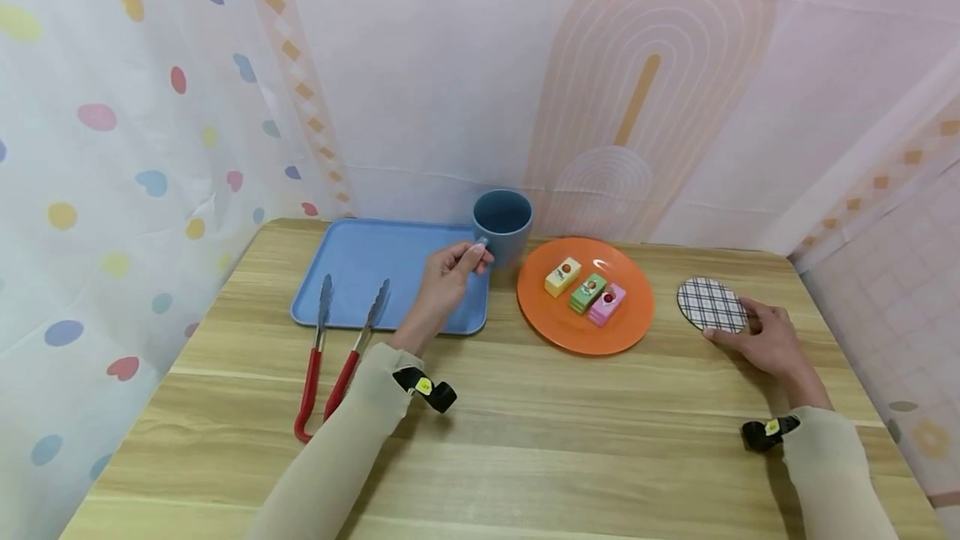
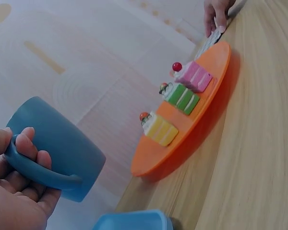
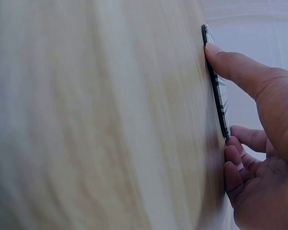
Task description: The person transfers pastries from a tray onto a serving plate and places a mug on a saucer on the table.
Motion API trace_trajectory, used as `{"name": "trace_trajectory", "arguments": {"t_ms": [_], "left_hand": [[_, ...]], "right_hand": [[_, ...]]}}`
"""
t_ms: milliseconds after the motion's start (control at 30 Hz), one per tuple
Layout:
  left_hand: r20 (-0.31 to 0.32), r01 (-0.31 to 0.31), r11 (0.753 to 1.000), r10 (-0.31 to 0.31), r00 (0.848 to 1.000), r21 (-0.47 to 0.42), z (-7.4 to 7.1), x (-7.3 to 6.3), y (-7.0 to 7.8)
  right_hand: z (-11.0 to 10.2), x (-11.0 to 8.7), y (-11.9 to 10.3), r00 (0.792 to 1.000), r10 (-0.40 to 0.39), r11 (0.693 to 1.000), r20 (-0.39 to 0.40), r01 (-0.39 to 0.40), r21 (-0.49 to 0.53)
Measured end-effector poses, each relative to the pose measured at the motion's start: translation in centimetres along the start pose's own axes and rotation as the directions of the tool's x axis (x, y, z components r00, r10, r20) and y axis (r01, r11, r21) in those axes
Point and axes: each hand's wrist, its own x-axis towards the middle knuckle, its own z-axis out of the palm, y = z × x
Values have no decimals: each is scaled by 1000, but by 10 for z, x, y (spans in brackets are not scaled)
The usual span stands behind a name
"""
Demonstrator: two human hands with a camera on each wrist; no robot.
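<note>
My left hand (image 1: 448, 276) grips the handle of a blue-grey mug (image 1: 504, 227), fingers curled through it, as the left wrist view shows. In the head view the mug is upright at the right end of a blue tray (image 1: 390, 273). At the right, my right hand (image 1: 771, 342) pinches the edge of a round plaid coaster (image 1: 711, 305) between thumb and fingers. Seen from the right wrist, the coaster (image 3: 220, 91) is close over the tabletop, its dark edge toward the camera, with the thumb on the near rim.
Between the hands sits an orange plate (image 1: 547, 327) bearing a yellow cake slice (image 1: 562, 276), a green one (image 1: 588, 292) and a pink one (image 1: 606, 303). Red-handled tongs (image 1: 313, 377) lie at the left, tips over the tray. A patterned curtain (image 1: 420, 90) hangs behind the table.
</note>
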Motion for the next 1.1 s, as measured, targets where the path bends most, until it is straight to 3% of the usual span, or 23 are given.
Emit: {"name": "trace_trajectory", "arguments": {"t_ms": [1100], "left_hand": [[55, -27, 999, 28, 998, -22, 40, 2, 15]], "right_hand": [[0, -2, 0, 1000, -2, 1000, -4, 2, 0]]}}
